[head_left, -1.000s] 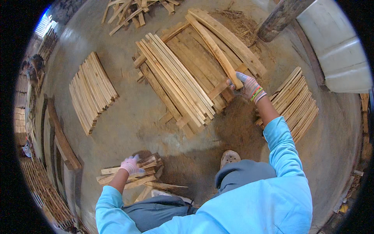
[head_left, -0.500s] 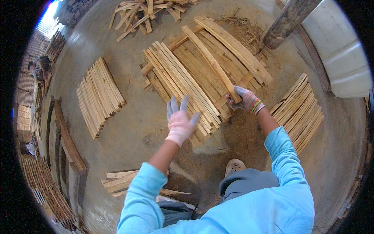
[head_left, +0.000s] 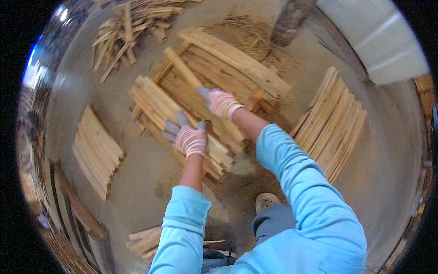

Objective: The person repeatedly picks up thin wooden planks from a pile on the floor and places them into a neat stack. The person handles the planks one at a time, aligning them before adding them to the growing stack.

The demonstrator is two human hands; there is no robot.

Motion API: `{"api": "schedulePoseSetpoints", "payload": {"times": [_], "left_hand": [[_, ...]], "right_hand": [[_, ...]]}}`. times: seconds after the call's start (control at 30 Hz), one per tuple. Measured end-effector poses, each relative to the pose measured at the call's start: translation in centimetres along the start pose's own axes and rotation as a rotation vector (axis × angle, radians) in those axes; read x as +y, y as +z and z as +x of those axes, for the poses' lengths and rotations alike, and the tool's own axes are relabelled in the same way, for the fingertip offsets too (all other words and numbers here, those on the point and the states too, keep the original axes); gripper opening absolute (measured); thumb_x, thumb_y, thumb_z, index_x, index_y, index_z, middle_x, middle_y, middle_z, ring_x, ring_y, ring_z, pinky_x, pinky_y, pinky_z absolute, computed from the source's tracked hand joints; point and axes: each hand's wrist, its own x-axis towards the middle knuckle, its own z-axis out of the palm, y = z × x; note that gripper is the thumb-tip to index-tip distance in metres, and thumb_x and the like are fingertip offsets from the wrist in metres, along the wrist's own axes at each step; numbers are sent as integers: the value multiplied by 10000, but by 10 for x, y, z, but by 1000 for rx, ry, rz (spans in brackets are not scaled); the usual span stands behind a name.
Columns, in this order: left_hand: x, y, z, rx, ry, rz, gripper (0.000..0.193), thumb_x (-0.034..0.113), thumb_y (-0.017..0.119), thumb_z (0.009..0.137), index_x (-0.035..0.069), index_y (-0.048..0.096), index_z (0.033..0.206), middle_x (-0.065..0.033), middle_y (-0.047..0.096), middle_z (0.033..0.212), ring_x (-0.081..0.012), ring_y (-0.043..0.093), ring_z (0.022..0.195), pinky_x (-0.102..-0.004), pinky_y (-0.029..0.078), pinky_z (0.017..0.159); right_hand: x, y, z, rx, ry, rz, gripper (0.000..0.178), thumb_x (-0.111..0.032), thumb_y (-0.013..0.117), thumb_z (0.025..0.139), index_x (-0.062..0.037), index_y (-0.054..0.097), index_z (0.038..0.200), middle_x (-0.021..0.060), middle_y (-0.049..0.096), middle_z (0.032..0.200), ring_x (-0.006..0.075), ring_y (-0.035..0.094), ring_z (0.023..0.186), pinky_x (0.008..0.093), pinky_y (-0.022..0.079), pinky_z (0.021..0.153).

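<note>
My left hand (head_left: 188, 137), in a striped glove with grey fingertips, lies with spread fingers on a row of narrow wooden strips (head_left: 155, 98). The row rests side by side on a low wooden plank platform (head_left: 169, 86). Just right of it, my right hand (head_left: 221, 102), gloved alike, is over the middle of a single wooden strip (head_left: 181, 65), its fingers bent around the edge. That strip slants across the platform, its near part partly covered by the hand. A wider board (head_left: 235, 59) lies along the platform's far right side. Motion blurs the picture somewhat.
Stacked strips (head_left: 98, 153) lie on the floor at left, and another stack (head_left: 331, 123) at right. Loose offcuts (head_left: 127, 32) are heaped at far left. A round post (head_left: 292, 23) stands beyond the platform, near a white sheet (head_left: 374, 41). Short wood pieces (head_left: 146, 241) lie near my feet.
My right hand has moved from the single strip's near end to its middle, and the strip now lies closer to the row. My left hand has come down onto the row. The view has shifted.
</note>
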Motion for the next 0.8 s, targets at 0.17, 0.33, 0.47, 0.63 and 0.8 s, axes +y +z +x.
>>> {"api": "schedulePoseSetpoints", "payload": {"times": [0.17, 0.33, 0.47, 0.63, 0.8], "left_hand": [[5, 6, 1, -2, -16, -20, 882, 459, 723, 824, 325, 288, 1580, -181, 50, 1677, -462, 26, 1527, -640, 291, 1135], [6, 10, 2, -2, -35, -38, 858, 410, 700, 842, 326, 277, 1584, -165, 25, 1682, -461, 17, 1528, -635, 286, 1140], [7, 7, 1, -7, -34, -36, 847, 408, 704, 842, 320, 292, 1577, -165, 19, 1682, -466, 2, 1526, -640, 276, 1143], [6, 5, 3, -17, -41, -40, 874, 431, 717, 833, 316, 283, 1583, -183, 24, 1676, -478, 5, 1521, -663, 276, 1132], [2, 10, 5, 22, 3, 6, 876, 456, 709, 837, 300, 281, 1586, -172, 30, 1679, -493, 39, 1513, -582, 303, 1163]], "right_hand": [[41, -25, -56, 529, -222, -10, 308, -171, 593, 877, -167, 654, 1179, 190, 613, 696, 382, 629, 589, 539, 505, 532], [170, -85, -169, 724, 381, -190, 376, -282, 570, 949, -155, 614, 1300, 178, 657, 930, 351, 670, 759, 493, 548, 658], [243, -65, -186, 555, 782, -412, 349, -342, 590, 908, -206, 687, 1214, 202, 650, 1053, 388, 675, 931, 534, 545, 775], [247, -68, -183, 129, 974, -613, 324, -311, 598, 881, -240, 715, 1174, 178, 637, 1168, 417, 637, 1050, 542, 521, 872], [199, -94, -124, 662, 513, -357, 421, -379, 617, 884, -229, 639, 1277, 161, 599, 1255, 354, 589, 1141, 498, 476, 952]]}}
